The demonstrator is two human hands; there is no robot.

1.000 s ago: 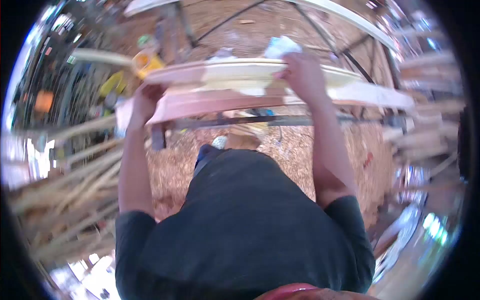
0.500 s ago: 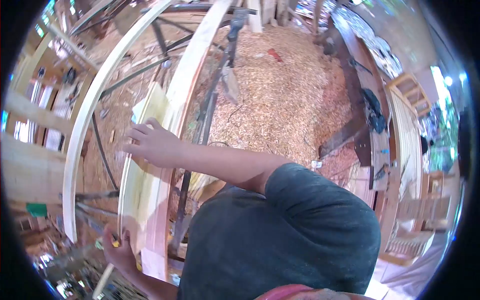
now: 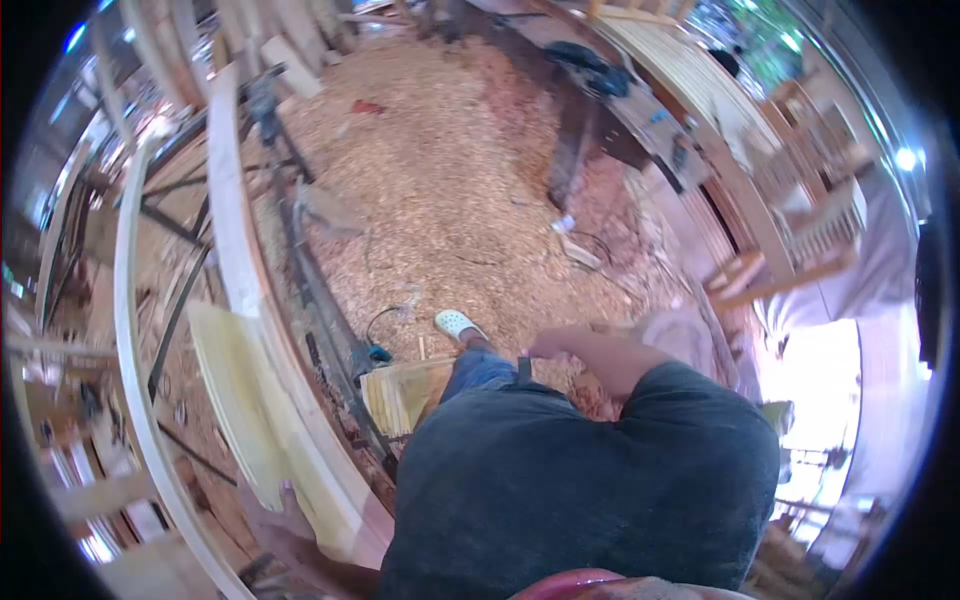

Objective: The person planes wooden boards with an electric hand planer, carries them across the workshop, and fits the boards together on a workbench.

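Note:
My left hand (image 3: pixel 283 522) is at the near end of a pale yellowish board (image 3: pixel 235 385), its fingers wrapped around the board's left edge. That board lies along a longer plank (image 3: pixel 235 210), which stretches away to the upper left. My right hand (image 3: pixel 550 343) hangs in front of my hip, apart from the boards. It is small and smeared in view, so its fingers cannot be made out. A second long, narrow strip of wood (image 3: pixel 130 300) runs to the left of the boards.
Wood shavings (image 3: pixel 420 190) cover the floor, with a small red object (image 3: pixel 367 107) on them. A stack of short boards (image 3: pixel 400 395) is beside my leg, near my white clog (image 3: pixel 458 323). Dark metal supports (image 3: pixel 300 230) run beside the plank. Slatted wooden furniture (image 3: pixel 825 225) stands at the right.
My right hand has left the board and moved back to my hip. My left hand stays at the board's near end. The view has turned to the right.

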